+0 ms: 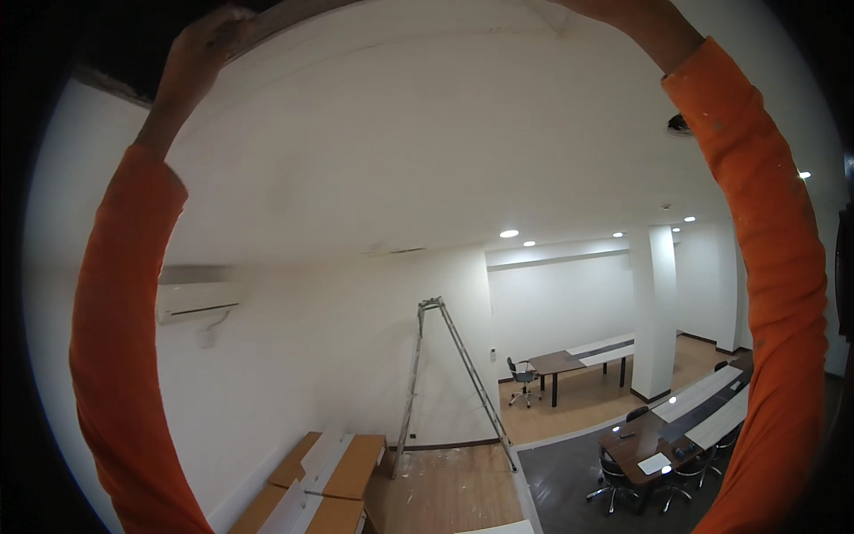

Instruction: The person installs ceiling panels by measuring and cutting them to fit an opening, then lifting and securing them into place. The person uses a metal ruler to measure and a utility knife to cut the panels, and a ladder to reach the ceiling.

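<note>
Both my arms, in orange sleeves, reach up to the white ceiling [427,133]. At the upper left, my left hand [213,36] is closed at the rough, brownish edge [289,18] of a dark ceiling opening [120,36]; its fingers show only dimly against the dark. My right hand [609,9] is raised near the ceiling at the top right. Only its wrist side shows, and the picture's upper rim cuts off its fingers, so what it touches is hidden.
A stepladder [431,307] stands spread on the wood floor below. Brown desks [356,467] line the left wall under an air conditioner [200,301]. Right of it are a white column [652,311], long tables [636,454] and wheeled chairs [525,378]. A round ceiling hole [679,125] is beside my right sleeve.
</note>
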Demonstrator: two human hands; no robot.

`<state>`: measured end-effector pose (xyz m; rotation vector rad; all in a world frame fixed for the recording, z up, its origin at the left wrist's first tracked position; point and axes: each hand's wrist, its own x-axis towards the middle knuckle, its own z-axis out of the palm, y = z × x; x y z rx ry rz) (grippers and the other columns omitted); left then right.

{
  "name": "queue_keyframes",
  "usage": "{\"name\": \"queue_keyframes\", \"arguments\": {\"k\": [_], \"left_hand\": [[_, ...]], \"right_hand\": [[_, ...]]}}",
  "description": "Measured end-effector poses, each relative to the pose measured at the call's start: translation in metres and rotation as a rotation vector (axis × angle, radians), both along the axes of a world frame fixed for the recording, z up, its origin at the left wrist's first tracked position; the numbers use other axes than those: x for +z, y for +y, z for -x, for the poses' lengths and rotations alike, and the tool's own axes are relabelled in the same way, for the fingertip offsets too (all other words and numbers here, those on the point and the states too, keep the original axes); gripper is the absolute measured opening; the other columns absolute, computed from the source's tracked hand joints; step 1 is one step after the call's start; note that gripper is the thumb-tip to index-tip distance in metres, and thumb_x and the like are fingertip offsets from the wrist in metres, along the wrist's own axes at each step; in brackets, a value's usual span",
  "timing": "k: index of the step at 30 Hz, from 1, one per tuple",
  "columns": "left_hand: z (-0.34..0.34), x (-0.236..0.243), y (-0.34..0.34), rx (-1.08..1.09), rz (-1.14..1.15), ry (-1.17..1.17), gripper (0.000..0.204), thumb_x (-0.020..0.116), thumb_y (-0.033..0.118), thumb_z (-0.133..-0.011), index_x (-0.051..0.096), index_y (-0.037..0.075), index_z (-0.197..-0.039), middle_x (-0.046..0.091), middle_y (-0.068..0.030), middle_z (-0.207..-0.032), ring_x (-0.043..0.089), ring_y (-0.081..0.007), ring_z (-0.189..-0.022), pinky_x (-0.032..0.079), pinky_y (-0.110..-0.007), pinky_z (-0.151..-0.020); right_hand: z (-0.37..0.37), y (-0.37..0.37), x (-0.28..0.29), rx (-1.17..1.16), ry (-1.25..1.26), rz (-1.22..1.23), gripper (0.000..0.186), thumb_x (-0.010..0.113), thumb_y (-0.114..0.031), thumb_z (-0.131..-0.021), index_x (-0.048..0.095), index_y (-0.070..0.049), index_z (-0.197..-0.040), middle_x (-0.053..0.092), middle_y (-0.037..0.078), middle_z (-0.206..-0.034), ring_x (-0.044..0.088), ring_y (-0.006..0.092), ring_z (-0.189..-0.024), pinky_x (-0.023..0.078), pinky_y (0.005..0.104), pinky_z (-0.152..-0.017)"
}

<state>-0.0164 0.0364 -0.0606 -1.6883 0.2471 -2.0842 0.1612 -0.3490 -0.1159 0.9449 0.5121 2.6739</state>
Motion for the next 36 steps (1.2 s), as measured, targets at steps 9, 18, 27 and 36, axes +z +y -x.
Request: {"name": "queue_keyframes", "arguments": {"k": [9,18,27,36], "left_hand": [[-0.010,-0.012,0.002,-0.120,-0.129,-0.020,0.027,0.062,0.027,-0.102,0.071,0.008,-0.119,0.074,-0.0059,-0.106,0.067,-0.0162,-0.103,0.049,-0.031,-0.090],[-0.017,-0.013,0.006,-0.218,-0.068,-0.068,0.030,0.063,0.030,-0.103,0.072,0.007,-0.120,0.074,-0.0068,-0.106,0.067,-0.0152,-0.104,0.048,-0.030,-0.091],[-0.028,-0.009,0.010,-0.195,-0.073,-0.182,0.030,0.062,0.031,-0.102,0.072,0.009,-0.120,0.075,-0.0067,-0.109,0.069,-0.0163,-0.101,0.049,-0.029,-0.090],[-0.025,-0.007,0.016,-0.225,-0.128,-0.192,0.032,0.058,0.031,-0.105,0.071,0.007,-0.123,0.073,-0.0073,-0.107,0.066,-0.0145,-0.097,0.048,-0.028,-0.092]], "right_hand": [[0.006,-0.002,0.002,-0.055,-0.104,0.041,0.027,0.066,-0.015,-0.096,0.072,-0.024,-0.120,0.025,0.018,-0.165,0.026,0.0330,-0.152,0.008,0.0643,-0.125],[0.033,-0.003,-0.001,-0.098,-0.072,0.067,0.016,0.068,-0.011,-0.092,0.080,-0.021,-0.098,0.056,0.011,-0.124,0.049,0.0257,-0.129,0.011,0.0615,-0.126],[0.032,0.002,0.011,-0.073,-0.074,0.077,0.016,0.069,-0.011,-0.092,0.082,-0.021,-0.095,0.055,0.009,-0.120,0.049,0.0271,-0.125,0.012,0.0575,-0.127],[0.033,-0.002,0.015,-0.078,-0.132,0.098,0.014,0.071,-0.011,-0.091,0.082,-0.019,-0.093,0.054,0.010,-0.121,0.048,0.0281,-0.127,0.012,0.0559,-0.128]]}}
